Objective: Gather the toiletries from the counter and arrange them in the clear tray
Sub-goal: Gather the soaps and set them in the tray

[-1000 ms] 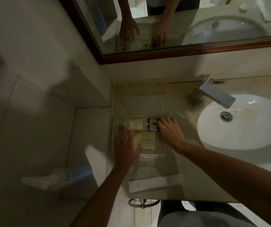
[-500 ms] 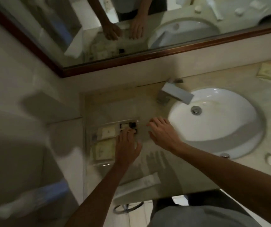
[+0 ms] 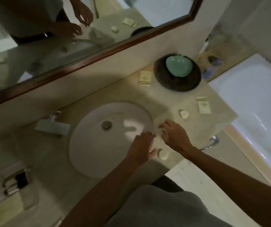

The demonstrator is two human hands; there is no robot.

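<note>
**Both hands reach forward, side by side**

The left hand (image 3: 141, 147) lies flat, fingers straight and together. The right hand (image 3: 174, 136) sits just beside it, fingers loosely curled downward (what they hold, if anything, is unclear). Both forearms are bare.

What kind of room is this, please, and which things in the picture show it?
Most likely a hotel bathroom. An oval sink is set into a stone counter under a wall mirror, a bathtub stands at the right, and small wrapped toiletry packets lie about.
</note>
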